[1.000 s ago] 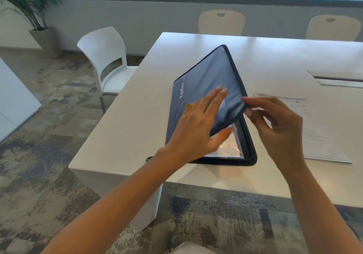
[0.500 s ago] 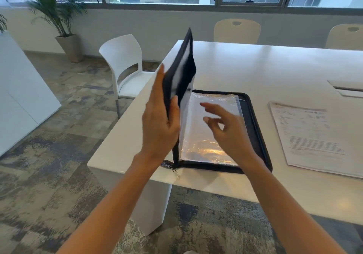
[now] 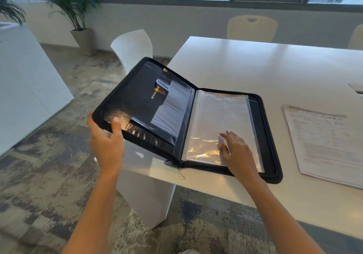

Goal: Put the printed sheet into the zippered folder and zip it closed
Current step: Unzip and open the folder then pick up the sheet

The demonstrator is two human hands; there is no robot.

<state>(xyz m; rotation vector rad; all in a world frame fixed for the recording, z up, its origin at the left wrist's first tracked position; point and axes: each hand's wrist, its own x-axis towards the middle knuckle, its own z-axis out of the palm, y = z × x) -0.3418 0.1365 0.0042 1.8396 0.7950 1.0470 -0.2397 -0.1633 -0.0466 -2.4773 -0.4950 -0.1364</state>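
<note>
1. The zippered folder (image 3: pixel 188 120) lies open at the near left corner of the tabletop (image 3: pixel 255 67). Its right half rests flat on the surface; its left half overhangs the edge and is tilted up.
2. My left hand (image 3: pixel 107 143) carries that overhanging cover: the thumb lies on the inner face near the corner, and the other fingers are curled underneath, closed on the cover's edge.
3. My right hand (image 3: pixel 235 151) rests flat on the clear plastic sleeves (image 3: pixel 218 124), fingers (image 3: pixel 225 135) spread and gripping nothing.
4. The printed sheet (image 3: pixel 324 143) lies on the tabletop just beside the folder's right edge, apart from it and untouched.
5. Step in hand, as I judge it: finish opening the folder so it will accept the sheet. I would keep the left cover supported, or slide the folder further onto the tabletop, since an unsupported half may drag the whole folder off the edge.
6. I would part the top sleeve with my right fingertips; where its mouth lies I cannot tell through the glare.
7. The zipper pull (image 3: pixel 181 174) hangs at the near end of the spine, clear of the sleeves; I would keep it there until closing.
</note>
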